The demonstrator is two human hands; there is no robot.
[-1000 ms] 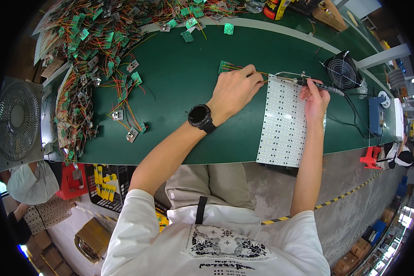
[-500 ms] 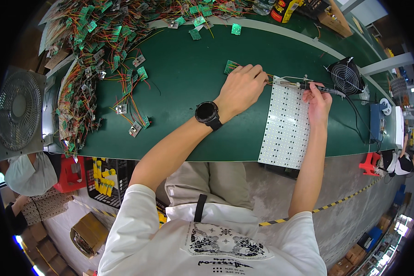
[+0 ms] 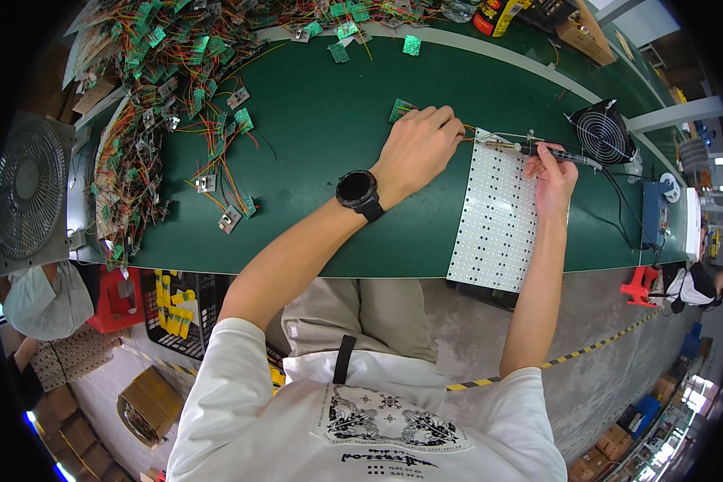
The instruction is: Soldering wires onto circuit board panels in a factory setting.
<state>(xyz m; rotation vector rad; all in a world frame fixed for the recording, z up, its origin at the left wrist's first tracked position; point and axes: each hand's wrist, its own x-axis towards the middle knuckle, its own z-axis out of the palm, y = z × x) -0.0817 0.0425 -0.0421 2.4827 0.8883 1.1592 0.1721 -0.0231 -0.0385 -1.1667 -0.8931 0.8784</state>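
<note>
A soldering iron [image 3: 584, 158] is in my right hand [image 3: 551, 178], its tip pointing left over the top end of a white perforated panel [image 3: 494, 217]. Just left of that panel, my left hand [image 3: 422, 149] has its fingers closed on thin wires. A small green circuit board [image 3: 400, 109] sticks out behind these fingers, and wire ends show on their right side, close to the iron's tip. Most of the wires are hidden under the hand. Whether the tip touches a wire or the panel is too small to tell.
Green boards with red wires [image 3: 193, 52] lie heaped at the far left, several more [image 3: 229, 217] apart on the green table [image 3: 313, 233]. A black fan [image 3: 601, 135] stands right of the iron, near its cable and a blue box [image 3: 653, 210]. A large fan [image 3: 28, 185] is at left.
The whole view has shifted slightly. Both hands keep nearly the same places and grips, with the iron still over the panel's top end.
</note>
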